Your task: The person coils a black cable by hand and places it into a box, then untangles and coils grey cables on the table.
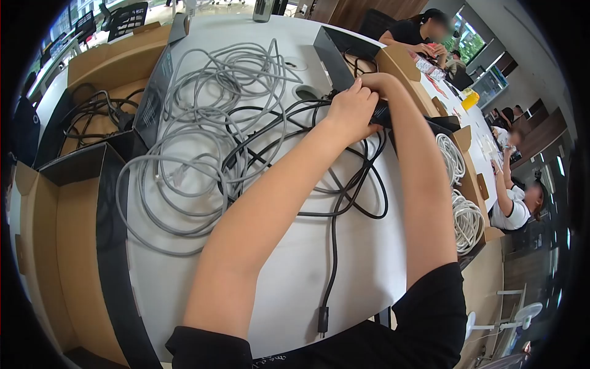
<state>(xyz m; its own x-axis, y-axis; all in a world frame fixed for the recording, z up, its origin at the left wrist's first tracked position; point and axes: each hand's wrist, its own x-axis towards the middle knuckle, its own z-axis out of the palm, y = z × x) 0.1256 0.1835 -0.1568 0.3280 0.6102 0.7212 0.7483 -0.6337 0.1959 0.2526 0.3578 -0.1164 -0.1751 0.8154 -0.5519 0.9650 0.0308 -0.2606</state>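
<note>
My left hand (353, 115) is closed round a bundle of black cable (382, 115) above the far side of the white table (289, 270). Bent sharply at the wrist, my right hand (376, 82) meets it at the top of the same bundle; its fingertips are mostly hidden. Loops of black cable (353, 190) spread over the table below my hands. One end runs toward me and finishes in a black plug (323, 320). Left of my hands lie tangled grey cables (209, 92), partly crossed by the black ones.
On the left stand open cardboard boxes; one holds black cables (101, 114), and the nearer box (77, 246) shows bare cardboard inside. To the right, a box holds coiled white cables (467, 221). Behind is a box (335, 55) with black cable. Other people sit at the right.
</note>
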